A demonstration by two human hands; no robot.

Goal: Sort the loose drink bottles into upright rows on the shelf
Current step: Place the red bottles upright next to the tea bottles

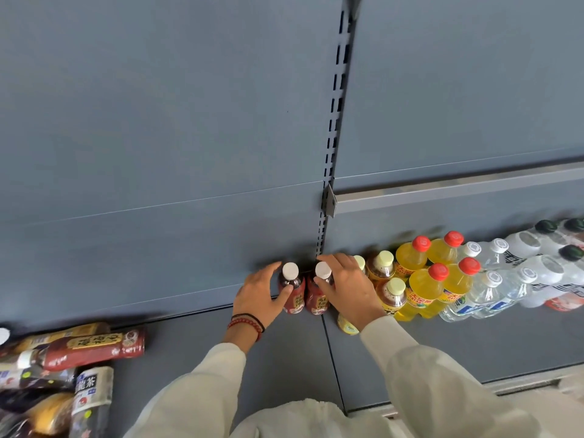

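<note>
Two red-labelled tea bottles with white caps stand upright side by side at the back of the grey shelf (284,358). My left hand (262,295) grips the left bottle (292,292) around its shoulder. My right hand (344,286) grips the right bottle (317,295), fingers curled over its neck. To the right stand upright rows: amber tea bottles (390,292), yellow juice bottles with red caps (426,286), clear water bottles (486,289). A heap of loose bottles lies on its side at lower left, among them a red-labelled one (91,346).
White and dark-capped bottles (543,263) continue the rows at far right. A slotted upright post (331,137) divides the grey back panel. A small yellow bottle (347,325) shows partly under my right wrist. Bare shelf lies between the heap and my hands.
</note>
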